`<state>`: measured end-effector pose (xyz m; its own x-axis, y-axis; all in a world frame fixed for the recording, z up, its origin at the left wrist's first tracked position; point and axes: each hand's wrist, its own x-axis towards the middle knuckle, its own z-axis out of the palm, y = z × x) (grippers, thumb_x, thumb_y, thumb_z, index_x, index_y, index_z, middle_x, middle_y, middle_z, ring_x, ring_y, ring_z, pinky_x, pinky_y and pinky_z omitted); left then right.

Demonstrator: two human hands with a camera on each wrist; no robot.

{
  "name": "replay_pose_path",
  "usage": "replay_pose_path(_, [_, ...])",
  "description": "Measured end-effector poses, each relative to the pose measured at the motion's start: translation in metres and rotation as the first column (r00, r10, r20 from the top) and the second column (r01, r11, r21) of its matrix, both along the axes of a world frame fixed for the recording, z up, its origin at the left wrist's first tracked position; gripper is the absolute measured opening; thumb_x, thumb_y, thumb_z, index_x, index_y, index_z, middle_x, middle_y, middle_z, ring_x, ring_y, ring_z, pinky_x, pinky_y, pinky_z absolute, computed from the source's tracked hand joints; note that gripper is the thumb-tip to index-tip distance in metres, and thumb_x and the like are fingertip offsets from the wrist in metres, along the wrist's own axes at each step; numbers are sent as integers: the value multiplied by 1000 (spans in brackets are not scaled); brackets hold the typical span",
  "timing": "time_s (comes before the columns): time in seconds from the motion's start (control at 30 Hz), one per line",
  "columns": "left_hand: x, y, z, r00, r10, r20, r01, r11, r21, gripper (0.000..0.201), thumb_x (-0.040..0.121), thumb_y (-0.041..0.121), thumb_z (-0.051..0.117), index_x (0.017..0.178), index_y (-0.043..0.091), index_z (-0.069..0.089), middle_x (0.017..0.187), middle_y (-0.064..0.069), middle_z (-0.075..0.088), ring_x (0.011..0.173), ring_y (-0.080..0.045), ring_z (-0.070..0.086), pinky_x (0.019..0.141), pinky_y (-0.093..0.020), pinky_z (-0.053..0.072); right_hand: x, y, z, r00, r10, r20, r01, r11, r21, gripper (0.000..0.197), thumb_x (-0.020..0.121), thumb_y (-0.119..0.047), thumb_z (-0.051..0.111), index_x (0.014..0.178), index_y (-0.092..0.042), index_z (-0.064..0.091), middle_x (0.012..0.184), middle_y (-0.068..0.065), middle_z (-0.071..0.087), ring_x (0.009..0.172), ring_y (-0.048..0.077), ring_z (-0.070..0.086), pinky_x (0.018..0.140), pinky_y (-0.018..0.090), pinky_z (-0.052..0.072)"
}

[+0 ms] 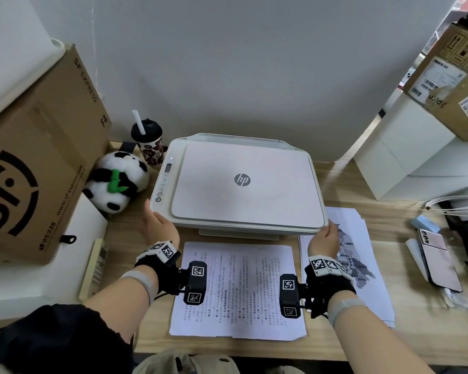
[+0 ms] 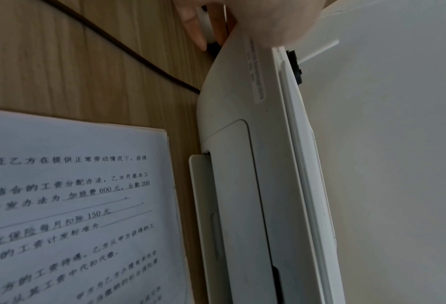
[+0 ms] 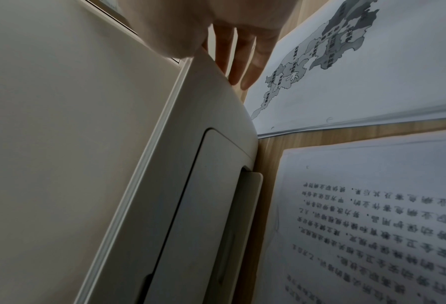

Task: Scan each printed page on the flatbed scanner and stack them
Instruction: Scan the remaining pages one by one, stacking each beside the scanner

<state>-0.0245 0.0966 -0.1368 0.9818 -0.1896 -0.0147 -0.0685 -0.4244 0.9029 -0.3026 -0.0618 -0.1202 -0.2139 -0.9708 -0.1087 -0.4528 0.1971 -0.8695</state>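
A white HP flatbed scanner point(image 1: 241, 182) stands mid-desk with its lid down flat. My left hand point(image 1: 157, 225) rests at its front-left corner, a straight finger point(image 2: 193, 26) lying along the scanner's side point(image 2: 242, 164). At the front-right corner is my right hand point(image 1: 326, 238); its straight fingers point(image 3: 245, 61) lie against the scanner's side wall point(image 3: 190, 144), the base of the thumb over the top edge. A stack of text pages point(image 1: 238, 290) lies in front of the scanner. A stack of pages topped by a map page point(image 1: 362, 255) lies to the right, partly under my right hand.
A large cardboard box point(image 1: 33, 163) fills the left side, with a panda plush point(image 1: 119, 182) and a lidded cup with a straw point(image 1: 147, 141) beside the scanner. White boxes point(image 1: 405, 157), cables point(image 1: 454, 203) and a phone point(image 1: 438, 260) sit at the right. A dark cable point(image 2: 128, 49) crosses the desk.
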Motion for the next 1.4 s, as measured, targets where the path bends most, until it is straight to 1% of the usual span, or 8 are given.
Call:
replay_pose_path(0.13, [1, 0, -1, 1000, 3, -3, -3, 1000, 7, 45, 100, 9, 27, 144, 14, 33, 137, -21, 47, 121, -37, 47, 100, -43, 38, 0, 0, 1, 1000, 0, 5, 0, 1000, -1, 37, 102, -15, 28, 131, -7, 50, 125, 19, 56, 114, 35, 52, 92, 37, 41])
replay_pose_path(0.27, [2, 0, -3, 1000, 10, 6, -10, 1000, 14, 45, 99, 10, 28, 144, 16, 35, 137, -19, 49, 120, -38, 48, 100, -43, 39, -1, 0, 2, 1000, 0, 9, 0, 1000, -3, 37, 102, -14, 28, 131, -6, 50, 126, 20, 56, 115, 35, 51, 93, 36, 40])
replay_pose_path(0.4, [1, 1, -2, 1000, 4, -15, -3, 1000, 18, 45, 100, 11, 27, 145, 17, 33, 138, -18, 48, 122, -37, 47, 100, -43, 38, 0, 2, 5, 1000, 0, 18, 0, 1000, -3, 37, 102, -13, 28, 131, -5, 50, 126, 19, 56, 115, 35, 51, 92, 35, 40])
replay_pose_path(0.6, [1, 0, -1, 1000, 9, -12, -8, 1000, 19, 45, 100, 10, 27, 144, 14, 34, 137, -21, 48, 121, -38, 46, 98, -42, 37, 0, 2, 6, 1000, -1, 18, 1, 1000, 7, 37, 102, -14, 29, 132, -6, 49, 128, 19, 55, 116, 35, 51, 94, 36, 40])
replay_pose_path(0.83, [1, 0, -1, 1000, 8, -24, -7, 1000, 27, 45, 100, 12, 26, 145, 17, 33, 139, -18, 47, 123, -37, 45, 100, -43, 37, 0, 3, 7, 1000, 4, 24, -5, 1000, 5, 37, 102, -13, 28, 132, -5, 49, 126, 21, 56, 114, 35, 52, 92, 35, 40])
replay_pose_path(1.03, [3, -1, -1, 1000, 13, -23, -12, 1000, 25, 45, 100, 11, 27, 144, 16, 33, 137, -21, 48, 123, -38, 45, 102, -45, 37, 0, 3, 9, 1000, 1, 31, -1, 1000, 10, 37, 102, -13, 28, 132, -5, 49, 128, 20, 55, 116, 34, 51, 93, 34, 40])
replay_pose_path(1.23, [1, 0, 2, 1000, 17, 1, -17, 1000, 22, 45, 99, 8, 28, 143, 12, 35, 134, -24, 48, 121, -39, 45, 100, -44, 37, 1, 3, 8, 1000, -3, 27, 3, 1000, 17, 37, 102, -14, 29, 132, -6, 50, 127, 20, 56, 116, 35, 51, 95, 37, 40])
replay_pose_path(1.4, [-1, 0, 6, 999, 9, -33, -8, 1000, 14, 45, 100, 10, 27, 144, 14, 33, 134, -24, 47, 121, -38, 46, 100, -43, 37, 0, 3, 10, 1000, -2, 25, 2, 1000, 26, 38, 102, -14, 28, 134, -6, 48, 128, 20, 55, 117, 36, 51, 94, 37, 40])
